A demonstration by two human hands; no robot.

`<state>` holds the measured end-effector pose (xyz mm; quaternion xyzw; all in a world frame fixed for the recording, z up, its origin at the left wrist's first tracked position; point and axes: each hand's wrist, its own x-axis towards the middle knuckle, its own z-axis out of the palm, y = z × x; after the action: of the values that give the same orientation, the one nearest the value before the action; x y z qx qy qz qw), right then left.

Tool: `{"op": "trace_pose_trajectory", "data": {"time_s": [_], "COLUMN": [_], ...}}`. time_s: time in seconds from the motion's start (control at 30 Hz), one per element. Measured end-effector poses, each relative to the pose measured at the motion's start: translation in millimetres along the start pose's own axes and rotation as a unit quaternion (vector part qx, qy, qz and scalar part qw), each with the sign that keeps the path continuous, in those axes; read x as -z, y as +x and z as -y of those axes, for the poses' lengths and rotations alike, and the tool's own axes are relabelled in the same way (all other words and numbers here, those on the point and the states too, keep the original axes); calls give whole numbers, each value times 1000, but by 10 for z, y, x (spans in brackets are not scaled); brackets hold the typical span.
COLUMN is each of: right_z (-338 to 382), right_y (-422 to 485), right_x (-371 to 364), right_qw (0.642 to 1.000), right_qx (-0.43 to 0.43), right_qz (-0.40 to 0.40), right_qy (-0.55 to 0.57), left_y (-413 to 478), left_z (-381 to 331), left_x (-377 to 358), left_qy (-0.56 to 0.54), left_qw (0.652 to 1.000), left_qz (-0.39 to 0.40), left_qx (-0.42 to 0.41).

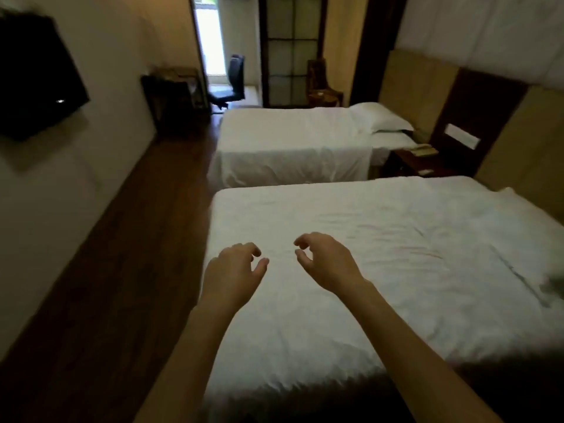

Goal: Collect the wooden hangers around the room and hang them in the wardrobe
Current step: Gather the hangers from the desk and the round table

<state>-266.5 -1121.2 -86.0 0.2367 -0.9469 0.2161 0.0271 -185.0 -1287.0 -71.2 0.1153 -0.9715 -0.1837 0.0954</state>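
My left hand (233, 271) and my right hand (325, 259) are stretched out in front of me over the near bed (396, 270). Both hold nothing, with the fingers loosely curled and apart. No wooden hanger shows anywhere in this view, and no wardrobe can be made out. The frame is slightly blurred.
A second white bed (290, 145) with a pillow (378, 119) stands beyond. A dark nightstand (415, 163) sits between the beds. A wood-floor aisle (128, 239) runs along the left wall under a wall TV (36, 77). A desk (174, 96), office chair (232, 82) and sliding screen (290, 50) are at the far end.
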Motion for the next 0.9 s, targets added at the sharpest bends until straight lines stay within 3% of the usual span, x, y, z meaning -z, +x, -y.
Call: {"op": "trace_pose_trajectory", "data": {"time_s": [0.17,0.43,0.7,0.9], "right_z": [1537,3520,4796,5417], "right_y": [670,1490,2636,3876], "right_x": [-866,-1891,-2536,-2840], "right_qw": [995,987,975,971], "right_qx": [90,143,199,232], "right_qz": [18,43,95,54], "right_qy": [29,55,8,29], "left_y": [-37,156,757,1857], "left_z": [1585,3506,5119,5951], "left_x": [659,1566,2296,2739], "left_qy": [25,51,62,70], "left_qw": [993,990,982,977], "left_qz": [-51,-26,-45,-95], "left_qx": [106,130,173,175]}}
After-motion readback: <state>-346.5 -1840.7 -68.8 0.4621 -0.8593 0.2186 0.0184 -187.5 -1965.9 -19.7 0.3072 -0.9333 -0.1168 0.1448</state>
